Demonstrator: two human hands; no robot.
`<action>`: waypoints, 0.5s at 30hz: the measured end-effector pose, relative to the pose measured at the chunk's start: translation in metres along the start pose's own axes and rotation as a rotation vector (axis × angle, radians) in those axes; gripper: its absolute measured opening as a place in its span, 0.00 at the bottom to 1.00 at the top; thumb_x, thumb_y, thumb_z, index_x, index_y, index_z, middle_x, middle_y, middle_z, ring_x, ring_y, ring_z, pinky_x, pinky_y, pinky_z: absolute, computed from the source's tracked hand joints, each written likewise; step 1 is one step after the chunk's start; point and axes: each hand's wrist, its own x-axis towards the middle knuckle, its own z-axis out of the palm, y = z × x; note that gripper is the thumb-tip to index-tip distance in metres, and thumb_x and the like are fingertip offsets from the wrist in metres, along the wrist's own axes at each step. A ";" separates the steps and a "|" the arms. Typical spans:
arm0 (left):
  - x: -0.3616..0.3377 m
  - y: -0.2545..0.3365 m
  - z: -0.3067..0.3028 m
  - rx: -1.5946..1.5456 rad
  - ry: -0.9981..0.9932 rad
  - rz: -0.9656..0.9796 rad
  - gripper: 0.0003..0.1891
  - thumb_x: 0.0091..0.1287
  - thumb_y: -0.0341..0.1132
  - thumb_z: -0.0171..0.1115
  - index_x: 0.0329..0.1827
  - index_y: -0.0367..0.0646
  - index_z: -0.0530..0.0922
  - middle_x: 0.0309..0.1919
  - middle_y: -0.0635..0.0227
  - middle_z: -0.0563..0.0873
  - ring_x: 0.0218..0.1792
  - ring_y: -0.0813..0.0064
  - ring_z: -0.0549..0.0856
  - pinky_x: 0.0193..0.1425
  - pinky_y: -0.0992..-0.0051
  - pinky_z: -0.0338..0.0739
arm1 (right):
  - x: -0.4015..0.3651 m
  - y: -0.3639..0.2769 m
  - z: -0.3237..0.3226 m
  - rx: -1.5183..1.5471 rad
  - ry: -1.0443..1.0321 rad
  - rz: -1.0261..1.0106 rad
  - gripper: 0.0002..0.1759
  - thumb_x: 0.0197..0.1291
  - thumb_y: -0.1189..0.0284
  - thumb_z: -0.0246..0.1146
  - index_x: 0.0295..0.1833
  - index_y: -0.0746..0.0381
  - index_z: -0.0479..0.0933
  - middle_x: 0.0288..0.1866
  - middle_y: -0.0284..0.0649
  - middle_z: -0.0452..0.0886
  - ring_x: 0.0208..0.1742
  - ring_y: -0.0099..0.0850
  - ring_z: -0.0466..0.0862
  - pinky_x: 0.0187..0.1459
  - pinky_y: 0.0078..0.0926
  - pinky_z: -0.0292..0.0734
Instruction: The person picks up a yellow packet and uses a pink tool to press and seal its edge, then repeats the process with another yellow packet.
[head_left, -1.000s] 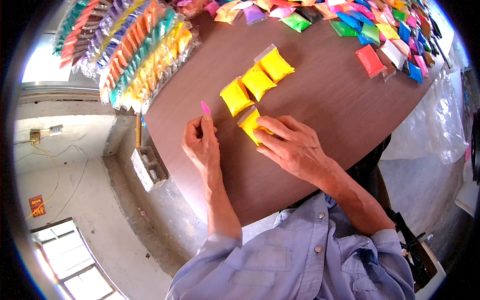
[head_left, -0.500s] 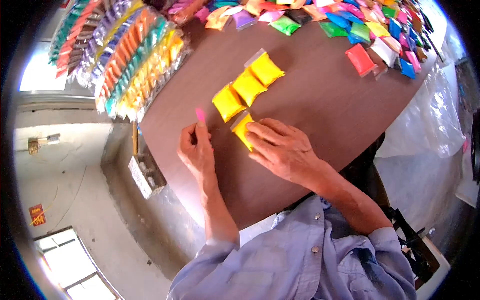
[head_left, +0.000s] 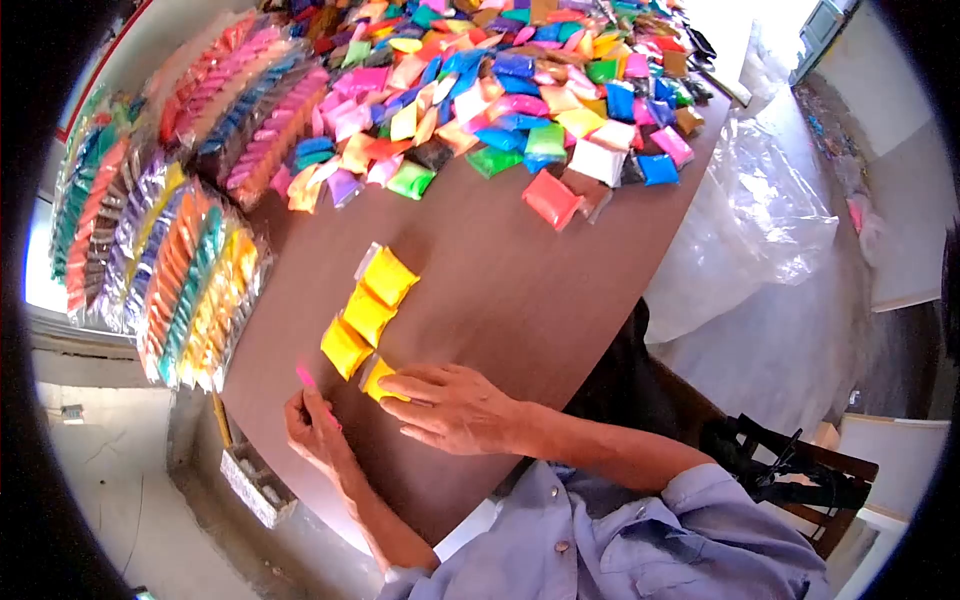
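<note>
Several yellow packets lie on the brown table: one at the top, one in the middle and a lower one, edge to edge in a slanting row. My right hand rests with its fingertips on a further yellow packet, just below the row, partly covering it. To the left, my left hand pinches a small pink piece that sticks up from its fingertips.
A large heap of multicoloured packets covers the table's far side. Clear bags of packets in rows stand at the left edge. Clear plastic sheeting hangs at the right. A red packet lies at the heap's near edge.
The head view has swung up and to the right, showing more of the heap. Both hands keep nearly the same place beside the yellow packets, the right still touching the lowest one.
</note>
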 end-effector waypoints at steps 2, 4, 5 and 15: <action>0.003 -0.009 0.001 -0.007 -0.003 -0.013 0.14 0.79 0.41 0.63 0.45 0.37 0.86 0.28 0.71 0.82 0.29 0.79 0.77 0.33 0.73 0.72 | -0.003 0.004 -0.014 0.007 0.032 0.018 0.19 0.64 0.66 0.72 0.59 0.59 0.81 0.64 0.38 0.78 0.65 0.39 0.81 0.61 0.39 0.81; 0.005 -0.016 0.001 0.029 -0.006 -0.023 0.15 0.79 0.41 0.63 0.46 0.36 0.86 0.30 0.69 0.83 0.31 0.77 0.78 0.35 0.71 0.73 | -0.009 0.011 -0.030 0.027 0.110 0.058 0.19 0.63 0.71 0.73 0.59 0.58 0.80 0.62 0.42 0.81 0.58 0.42 0.86 0.57 0.38 0.84; 0.006 -0.020 0.002 0.017 -0.011 -0.016 0.15 0.79 0.41 0.63 0.46 0.36 0.86 0.30 0.69 0.83 0.31 0.77 0.78 0.35 0.71 0.73 | -0.012 0.017 -0.041 0.013 0.114 0.056 0.19 0.63 0.71 0.73 0.59 0.58 0.80 0.62 0.42 0.81 0.58 0.42 0.86 0.57 0.38 0.84; 0.013 -0.028 0.003 0.139 0.011 0.116 0.13 0.78 0.40 0.67 0.42 0.36 0.85 0.30 0.65 0.84 0.31 0.71 0.80 0.37 0.68 0.77 | -0.051 0.064 -0.115 -0.095 0.263 0.386 0.19 0.62 0.71 0.76 0.58 0.56 0.83 0.51 0.42 0.87 0.48 0.40 0.89 0.45 0.36 0.87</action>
